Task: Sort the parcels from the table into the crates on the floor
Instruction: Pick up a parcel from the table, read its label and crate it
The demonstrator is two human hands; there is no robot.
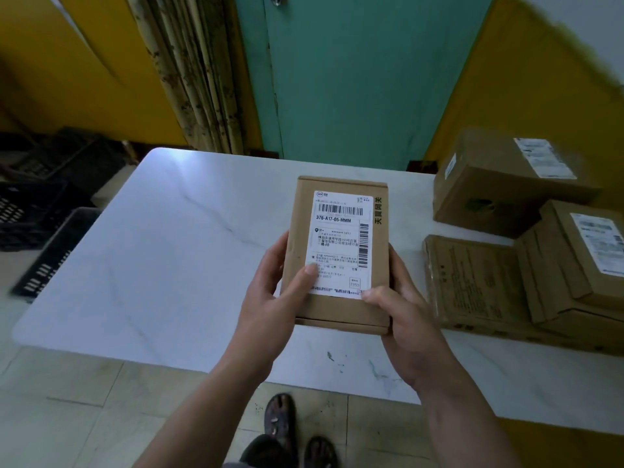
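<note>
While left hand [270, 298] and right hand [405, 319] grip parcel [337, 309] edges | boxes [499, 184] crowd table [169, 248] right

Both hands, the left hand [270, 298] and the right hand [401, 319], are bare, with forearms [209, 393] uncovered as far as they show. The feet wear dark, open-toed sandals [282, 421] flecked with pale specks.

Table [162, 251]: left half bare, open lane from near edge to far edge. Centre taken by the parcel [337, 251], gripped at both sides by left hand [270, 298] and right hand [405, 319]. Right side blocked: 3 cardboard boxes [472, 282] packed close, 1 resting on a flat one. Floor at left: black crates [40, 204] crowded together, nearest just beside the table's edge. Bamboo poles [199, 79] lean behind the far edge
</note>
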